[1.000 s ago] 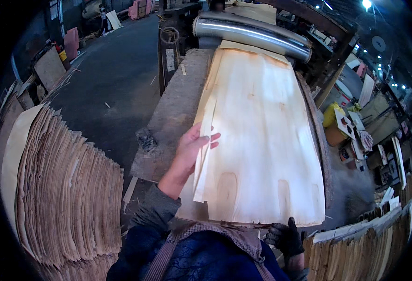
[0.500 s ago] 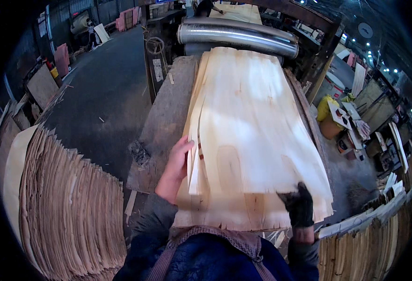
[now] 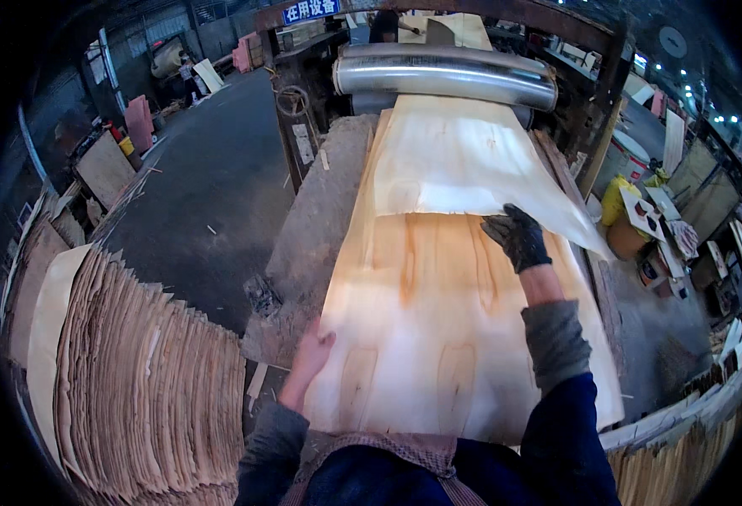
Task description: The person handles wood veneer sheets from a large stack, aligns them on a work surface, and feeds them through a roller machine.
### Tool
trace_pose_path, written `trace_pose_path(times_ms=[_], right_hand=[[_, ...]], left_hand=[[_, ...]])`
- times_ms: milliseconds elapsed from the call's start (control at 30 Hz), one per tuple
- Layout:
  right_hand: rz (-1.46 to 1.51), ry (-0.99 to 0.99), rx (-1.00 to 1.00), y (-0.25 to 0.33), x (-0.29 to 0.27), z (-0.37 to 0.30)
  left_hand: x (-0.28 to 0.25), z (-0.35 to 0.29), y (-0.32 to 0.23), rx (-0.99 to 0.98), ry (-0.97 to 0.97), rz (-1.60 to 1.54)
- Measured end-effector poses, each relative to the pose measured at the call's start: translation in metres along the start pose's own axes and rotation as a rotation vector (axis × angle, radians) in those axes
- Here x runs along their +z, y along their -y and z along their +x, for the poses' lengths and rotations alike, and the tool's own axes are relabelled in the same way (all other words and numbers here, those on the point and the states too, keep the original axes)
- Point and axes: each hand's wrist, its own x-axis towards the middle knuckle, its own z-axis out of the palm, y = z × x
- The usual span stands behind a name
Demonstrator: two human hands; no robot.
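Observation:
A pale wood veneer sheet runs up to the shiny metal roller, its near edge slightly raised. My right hand, in a dark glove, is at that near edge with its fingers apart, touching the sheet. Below it lies another veneer sheet with brown grain marks, reaching almost to my waist. My bare left hand is beside the left edge of this lower sheet. Its fingers are blurred and partly hidden, so I cannot tell whether they grip the edge.
Tall stacks of veneer stand at my left and lower right. A worn board flanks the sheets on the left. Beyond the roller, a person stands by another sheet. Bins and a yellow bag sit at right.
The upper veneer sheet has moved away from me toward the roller, uncovering the lower one. My right hand has gone forward with its edge; my left hand has come back nearer to me.

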Motion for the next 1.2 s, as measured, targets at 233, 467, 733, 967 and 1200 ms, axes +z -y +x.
trace_pose_path(times_ms=[233, 467, 733, 967, 1200], right_hand=[[-0.04, -0.079, 0.339, -0.044, 0.028, 0.041], [-0.144, 0.343, 0.666, -0.069, 0.013, -0.155], [0.145, -0.031, 0.707, -0.051, -0.016, -0.375], [0.099, -0.52, 0.333, -0.032, 0.024, -0.389], [0.114, -0.297, -0.032, 0.039, 0.075, -0.296]], left_hand=[[-0.013, -0.033, -0.038, -0.076, 0.058, 0.081], [-0.038, -0.034, -0.058, -0.002, 0.265, -0.569], [-0.065, -0.039, -0.13, 0.13, 0.399, -0.871], [-0.087, -0.046, -0.193, 0.208, 0.469, -1.123], [-0.085, -0.011, -0.184, 0.125, 0.316, -1.351]])
